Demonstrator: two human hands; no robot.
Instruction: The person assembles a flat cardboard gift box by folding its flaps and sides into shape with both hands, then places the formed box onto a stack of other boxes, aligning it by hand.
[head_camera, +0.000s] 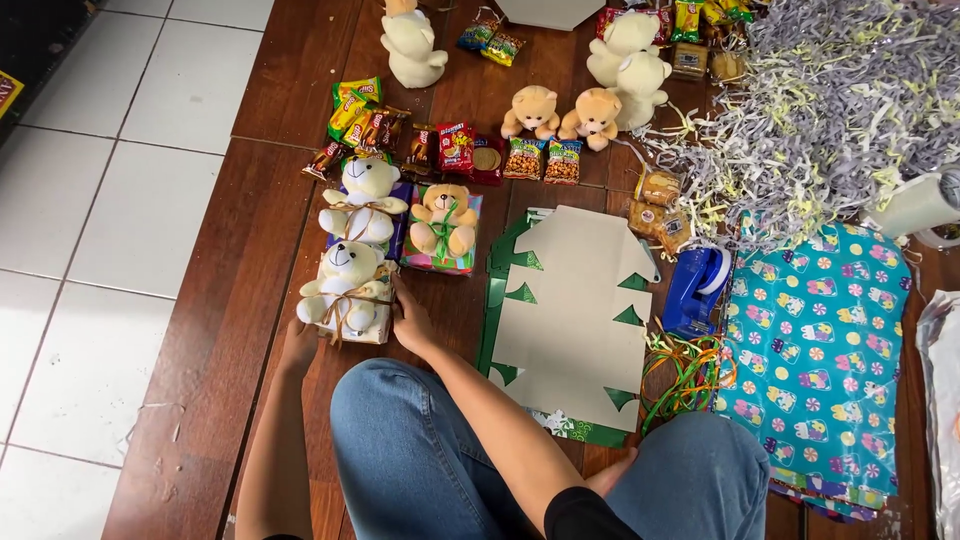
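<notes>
While both hands press its sides, left hand (298, 345) and right hand (411, 322) with fingers flat together, the white bear box (347, 293) sits left of the flat cardboard (570, 310); two boxes (402, 222) finished behind; loose bears (563, 113), snacks (452, 148) remain

I see a cream teddy bear (345, 285) tied with tan ribbon, a beige bear (443, 218) on a green-and-pink striped box (440, 258), a blue tape dispenser (696, 288), teal wrapping paper (815, 350) dotted with pinwheel candies, grey-white shredded paper (820, 110), and a dark brown wooden floor (250, 250) beside white tiles (110, 200).
</notes>
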